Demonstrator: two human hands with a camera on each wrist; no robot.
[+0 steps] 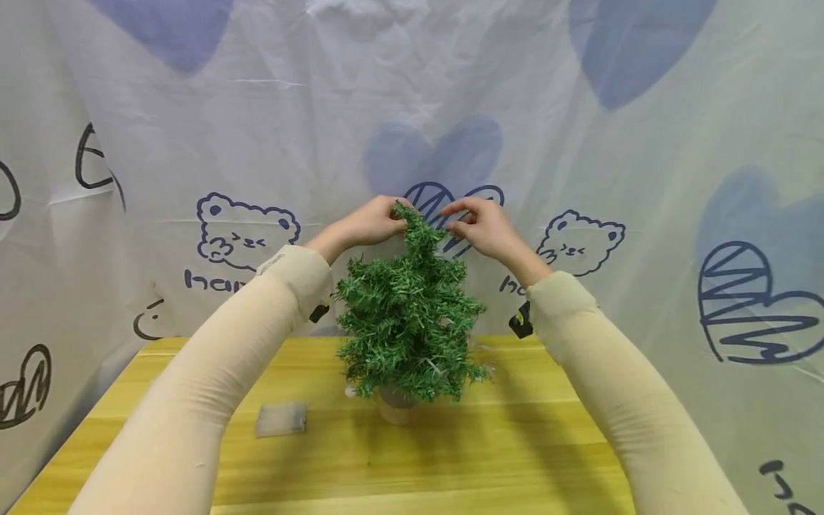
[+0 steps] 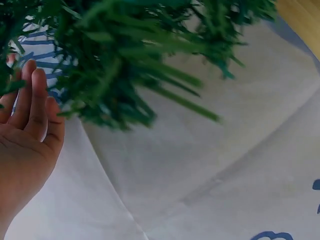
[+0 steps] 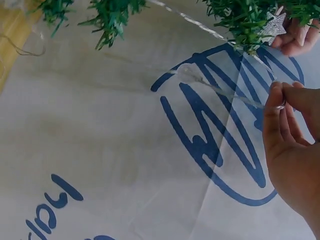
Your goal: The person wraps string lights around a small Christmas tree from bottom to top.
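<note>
**At the treetop, two raised hands**

Far left on the table (image 1: 386,468), I see a small pale see-through box (image 1: 281,419) lying flat, just inside the left sleeve. Next comes the left hand (image 1: 378,219), raised to the left side of the tip of the tree; leaves hide part of it, so I cannot tell whether it pinches anything. The green tree (image 1: 410,307) stands upright around the middle of the table on a tan base (image 1: 397,410), with a pale sheet (image 1: 322,107) of blue hearts and bear drawings hanging behind. My right wrist view shows a silver star (image 3: 274,27) among the top leaves, close to the left hand's fingers. From the branches a twisted silvery string (image 3: 192,20) slants towards the right hand (image 1: 484,227), which stands just right of the tip, thumb and forefinger pinching a length of the string; a clear bead (image 3: 189,73) hangs along it.
</note>
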